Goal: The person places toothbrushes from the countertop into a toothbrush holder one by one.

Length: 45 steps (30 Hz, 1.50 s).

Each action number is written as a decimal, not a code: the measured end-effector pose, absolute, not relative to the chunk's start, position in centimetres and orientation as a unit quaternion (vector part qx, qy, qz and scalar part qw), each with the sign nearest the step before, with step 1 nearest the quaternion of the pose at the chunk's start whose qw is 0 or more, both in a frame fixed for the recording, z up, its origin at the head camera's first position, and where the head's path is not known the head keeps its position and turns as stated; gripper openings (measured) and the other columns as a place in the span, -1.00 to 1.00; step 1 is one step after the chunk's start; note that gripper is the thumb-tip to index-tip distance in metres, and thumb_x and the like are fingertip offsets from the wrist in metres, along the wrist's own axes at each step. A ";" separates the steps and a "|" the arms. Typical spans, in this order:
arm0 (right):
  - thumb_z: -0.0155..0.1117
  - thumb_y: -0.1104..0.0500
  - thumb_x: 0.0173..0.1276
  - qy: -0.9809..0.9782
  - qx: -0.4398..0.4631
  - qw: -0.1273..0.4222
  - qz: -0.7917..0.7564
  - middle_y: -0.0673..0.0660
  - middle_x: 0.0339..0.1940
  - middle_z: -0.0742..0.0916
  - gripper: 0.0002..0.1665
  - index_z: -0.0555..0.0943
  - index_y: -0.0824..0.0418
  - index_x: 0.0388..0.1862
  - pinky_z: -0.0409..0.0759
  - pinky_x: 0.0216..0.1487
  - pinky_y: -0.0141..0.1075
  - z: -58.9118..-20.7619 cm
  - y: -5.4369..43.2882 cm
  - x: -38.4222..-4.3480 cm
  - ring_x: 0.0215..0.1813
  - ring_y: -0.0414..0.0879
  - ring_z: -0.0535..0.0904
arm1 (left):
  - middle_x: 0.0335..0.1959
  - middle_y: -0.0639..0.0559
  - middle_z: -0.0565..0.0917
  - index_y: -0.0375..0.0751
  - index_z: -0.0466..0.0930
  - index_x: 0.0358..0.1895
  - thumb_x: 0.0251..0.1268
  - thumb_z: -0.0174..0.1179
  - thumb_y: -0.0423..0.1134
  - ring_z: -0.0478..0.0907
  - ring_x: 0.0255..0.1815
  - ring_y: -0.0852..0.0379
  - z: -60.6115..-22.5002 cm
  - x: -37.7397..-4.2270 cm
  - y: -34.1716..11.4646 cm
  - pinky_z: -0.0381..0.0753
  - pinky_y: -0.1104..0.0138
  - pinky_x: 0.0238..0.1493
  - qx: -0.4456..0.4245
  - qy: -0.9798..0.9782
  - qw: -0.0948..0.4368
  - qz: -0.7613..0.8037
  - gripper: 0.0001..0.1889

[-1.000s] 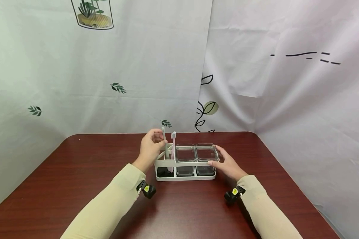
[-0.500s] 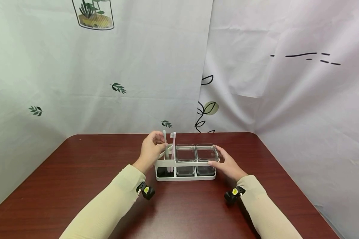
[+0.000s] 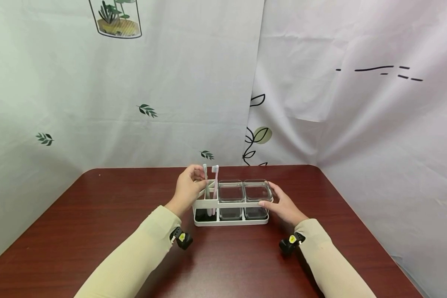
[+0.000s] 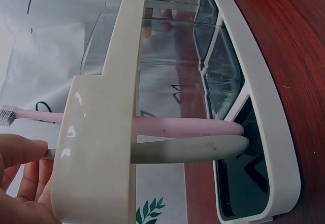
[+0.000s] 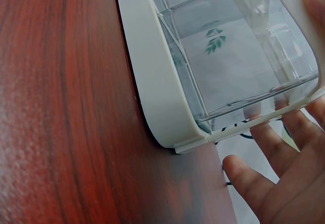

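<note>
A white toothbrush rack [image 3: 205,203] stands on the table. My left hand [image 3: 186,188] is at its left end, thumb and fingers pinching the upper part of a grey-green toothbrush [image 4: 188,149]. That brush stands head up in the left section, its handle end at the dark base pad [image 4: 244,183]. Beside it a pink toothbrush [image 4: 188,127] stands in the same section, bristles up. My right hand [image 3: 284,207] holds the rack's right end, with the thumb on the front rail and fingers around the side. Two clear square cups [image 3: 231,192] fill the other sections.
The rack rests on a dark red wooden table [image 3: 223,265]. Behind the table's far edge hangs a pale printed cloth [image 3: 193,82], which continues along the right side. Each sleeve carries a small black wrist camera [image 3: 181,238].
The grey-green toothbrush has moved down slightly in my left hand's grasp. The pink toothbrush has turned a little, its bristles now facing left. My right hand has stayed on the rack.
</note>
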State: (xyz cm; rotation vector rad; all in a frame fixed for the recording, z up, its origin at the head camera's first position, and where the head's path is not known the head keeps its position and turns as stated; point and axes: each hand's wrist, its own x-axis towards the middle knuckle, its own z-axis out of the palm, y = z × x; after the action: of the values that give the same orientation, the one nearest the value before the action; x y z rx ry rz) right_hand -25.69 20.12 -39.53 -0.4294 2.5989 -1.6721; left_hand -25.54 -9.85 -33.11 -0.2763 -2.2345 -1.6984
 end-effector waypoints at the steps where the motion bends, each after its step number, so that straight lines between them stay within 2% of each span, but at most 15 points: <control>1: 0.38 0.08 0.27 0.833 -0.137 0.011 -0.535 0.31 0.41 0.36 -0.03 0.07 0.18 0.52 0.35 0.30 0.09 -39.5 20.1 -25.7 0.37 0.20 0.31 | -0.31 -0.16 0.54 -0.39 0.47 -0.11 0.09 0.21 -0.63 0.51 -0.26 0.02 -33.1 -25.5 -9.9 0.48 0.37 -0.21 -0.096 -0.784 0.159 -0.592 -0.72; 4: 0.37 0.07 0.27 0.835 -0.136 0.012 -0.533 0.31 0.41 0.36 -0.03 0.07 0.17 0.52 0.36 0.30 0.10 -39.5 20.1 -25.7 0.37 0.20 0.31 | -0.28 -0.20 0.55 -0.40 0.48 -0.08 0.12 0.20 -0.61 0.52 -0.21 -0.05 -33.1 -25.5 -9.9 0.48 0.35 -0.20 -0.093 -0.789 0.154 -0.588 -0.71; 19: 0.37 0.10 0.27 0.828 -0.146 0.010 -0.541 0.32 0.38 0.38 -0.04 0.08 0.19 0.51 0.42 0.25 0.03 -39.5 20.1 -25.6 0.32 0.21 0.37 | -0.20 -0.15 0.59 -0.35 0.48 0.05 0.08 0.29 -0.55 0.55 -0.13 -0.04 -32.8 -25.5 -11.0 0.53 0.35 -0.17 -0.085 -0.787 0.104 -0.602 -0.58; 27: 0.36 0.10 0.28 0.825 -0.147 0.014 -0.545 0.34 0.39 0.36 -0.05 0.07 0.18 0.52 0.42 0.26 0.03 -39.5 20.1 -25.6 0.33 0.20 0.36 | -0.14 -0.19 0.61 -0.38 0.46 0.06 0.11 0.25 -0.57 0.58 -0.16 0.12 -32.2 -25.5 -12.6 0.56 0.48 -0.23 -0.083 -0.768 0.101 -0.628 -0.59; 32: 0.38 0.07 0.27 0.830 -0.136 0.015 -0.541 0.31 0.40 0.36 -0.03 0.07 0.16 0.52 0.38 0.28 0.07 -39.6 20.1 -25.7 0.35 0.19 0.33 | -0.19 0.03 0.61 -0.39 0.43 0.10 0.13 0.24 -0.56 0.58 -0.21 0.25 -32.1 -25.7 -13.5 0.58 0.45 -0.19 -0.074 -0.737 0.075 -0.668 -0.57; 37: 0.37 0.09 0.27 0.828 -0.143 0.014 -0.543 0.32 0.40 0.37 -0.04 0.07 0.18 0.52 0.39 0.28 0.06 -39.7 20.1 -25.8 0.35 0.20 0.34 | -0.22 0.10 0.59 -0.40 0.38 0.13 0.16 0.21 -0.55 0.62 -0.21 0.25 -32.0 -25.9 -14.4 0.63 0.41 -0.15 -0.060 -0.707 0.060 -0.702 -0.56; 45: 0.37 0.08 0.28 0.829 -0.144 0.013 -0.541 0.32 0.39 0.37 -0.04 0.06 0.18 0.52 0.40 0.27 0.07 -39.5 20.2 -25.6 0.33 0.20 0.36 | -0.14 0.04 0.55 -0.37 0.33 0.19 0.24 0.18 -0.51 0.61 -0.17 0.25 -31.7 -26.3 -15.9 0.62 0.38 -0.05 -0.043 -0.688 0.041 -0.723 -0.55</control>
State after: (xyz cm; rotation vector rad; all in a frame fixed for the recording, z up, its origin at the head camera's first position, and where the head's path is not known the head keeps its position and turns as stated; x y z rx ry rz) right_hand -25.64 20.17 -39.55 -0.4481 2.5824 -1.6851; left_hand -26.33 -15.94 -31.70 -0.1309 -2.1063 -2.2141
